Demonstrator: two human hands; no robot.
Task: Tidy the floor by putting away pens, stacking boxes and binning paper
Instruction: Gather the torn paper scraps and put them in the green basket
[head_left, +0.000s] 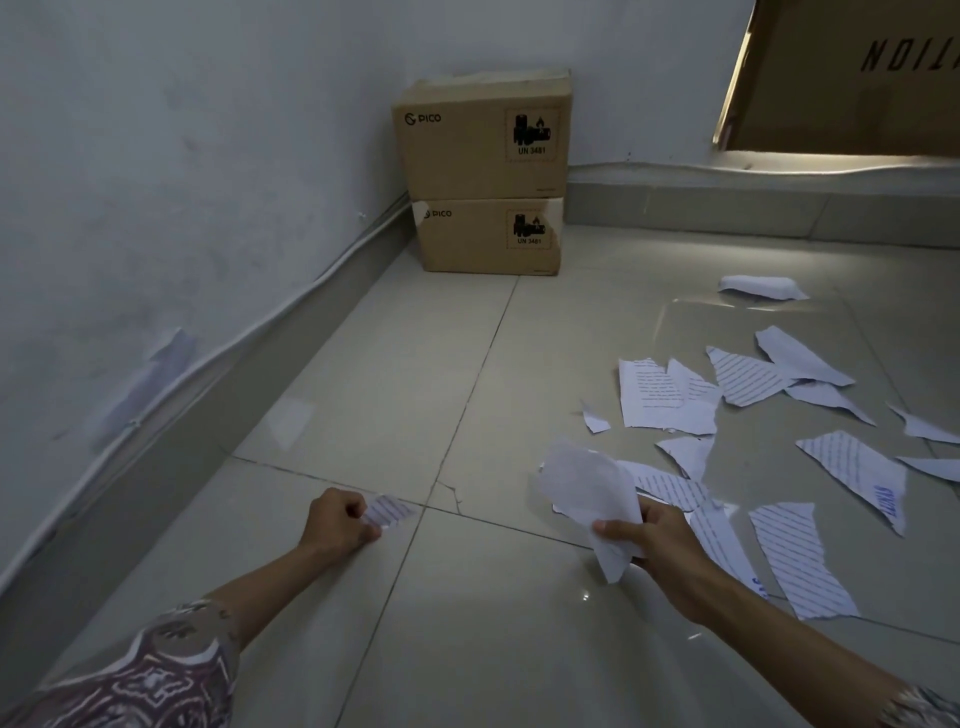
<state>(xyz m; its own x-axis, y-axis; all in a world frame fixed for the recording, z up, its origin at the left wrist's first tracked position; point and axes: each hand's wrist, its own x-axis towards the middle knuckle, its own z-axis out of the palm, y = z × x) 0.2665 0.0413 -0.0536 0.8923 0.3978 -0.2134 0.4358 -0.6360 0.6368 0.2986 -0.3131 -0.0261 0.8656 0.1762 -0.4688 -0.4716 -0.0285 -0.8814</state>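
Tiled floor (467, 613) corner, two cardboard boxes (485, 171) stacked against the wall.
Left hand (337, 522) pinches a small paper scrap (387, 509), seemingly at floor level; right hand (657, 538) grips gathered sheets (589, 493) beside scattered torn paper (779, 415).

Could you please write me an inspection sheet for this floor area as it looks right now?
Surface: pale tiled floor, glossy, with a small crack at a tile joint.
Job's things: two cardboard boxes stacked in the corner; torn paper pieces scattered on the right; no pens or bin seen.
Clutter: nothing seen beyond the paper.
Hands: left hand pinches a small paper scrap at floor level; right hand grips a bundle of scraps.
Cables: white cable along the left wall's base.
Surroundings: grey walls; large cardboard panel top right.
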